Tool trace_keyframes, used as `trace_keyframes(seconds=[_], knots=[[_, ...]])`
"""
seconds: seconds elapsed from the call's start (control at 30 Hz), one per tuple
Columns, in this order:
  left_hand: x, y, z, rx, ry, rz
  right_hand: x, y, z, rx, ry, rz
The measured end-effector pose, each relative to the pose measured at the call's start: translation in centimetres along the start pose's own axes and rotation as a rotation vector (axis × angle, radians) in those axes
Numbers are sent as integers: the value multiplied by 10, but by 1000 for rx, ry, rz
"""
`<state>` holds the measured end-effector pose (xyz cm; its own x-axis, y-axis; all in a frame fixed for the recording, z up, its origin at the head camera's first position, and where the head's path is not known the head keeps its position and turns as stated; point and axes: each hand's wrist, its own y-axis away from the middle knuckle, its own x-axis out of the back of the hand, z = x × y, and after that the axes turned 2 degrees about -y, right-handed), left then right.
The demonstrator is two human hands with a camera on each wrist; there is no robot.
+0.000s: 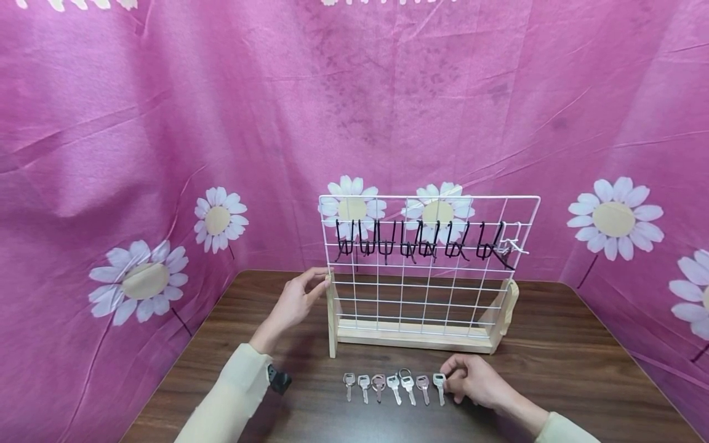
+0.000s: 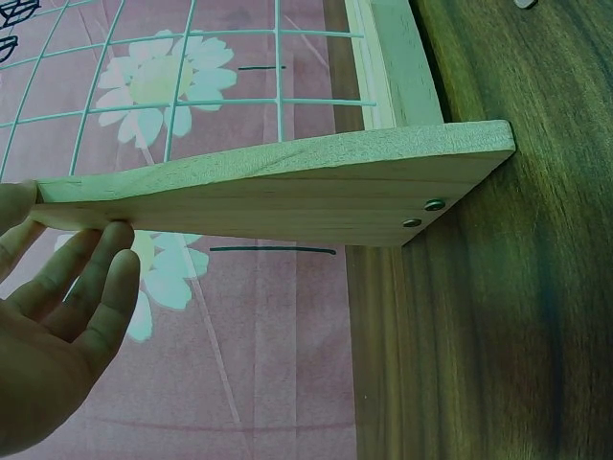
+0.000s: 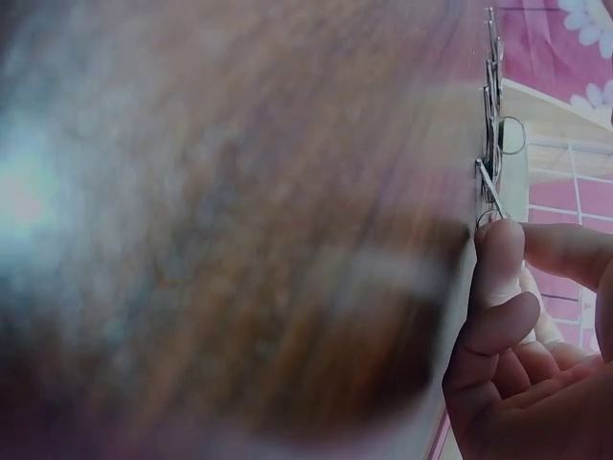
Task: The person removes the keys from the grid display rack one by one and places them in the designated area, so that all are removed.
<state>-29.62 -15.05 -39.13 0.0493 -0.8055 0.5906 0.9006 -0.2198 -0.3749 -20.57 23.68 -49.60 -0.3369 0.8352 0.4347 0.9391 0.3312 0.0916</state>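
My right hand [image 1: 473, 380] pinches the rightmost key [image 1: 439, 381] of a row on the table; in the right wrist view that key [image 3: 488, 185] is tilted at the thumb and forefinger tips. Several silver keys [image 1: 393, 389], some with rings, lie side by side to its left. Behind them stands a white wire-grid rack on a wooden base [image 1: 415, 336]. At the rack's left end, my left hand [image 1: 296, 299] holds the upper part of the wooden side panel [image 2: 287, 182], thumb on one side and fingertips on the other.
Several black hooks [image 1: 455, 250] hang along the grid's upper part, with white hooks [image 1: 512, 245] at the right end. The brown wooden table [image 1: 565, 369] ends at a pink cloth [image 1: 277, 141] printed with daisies at the back and sides.
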Motion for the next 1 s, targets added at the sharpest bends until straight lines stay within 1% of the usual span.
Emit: trace_keyframes(seconds=[0.37, 0.57, 0.73, 1.0], knots=[[0, 0, -1, -11, 5, 8, 1, 0, 3, -11, 10, 5], [0, 0, -1, -25, -9, 17, 2, 0, 4, -24, 15, 16], [0, 0, 1, -27, -15, 19, 3, 0, 2, -33, 15, 19], [-1, -1, -1, -16, -23, 15, 4, 2, 1, -26, 7, 18]])
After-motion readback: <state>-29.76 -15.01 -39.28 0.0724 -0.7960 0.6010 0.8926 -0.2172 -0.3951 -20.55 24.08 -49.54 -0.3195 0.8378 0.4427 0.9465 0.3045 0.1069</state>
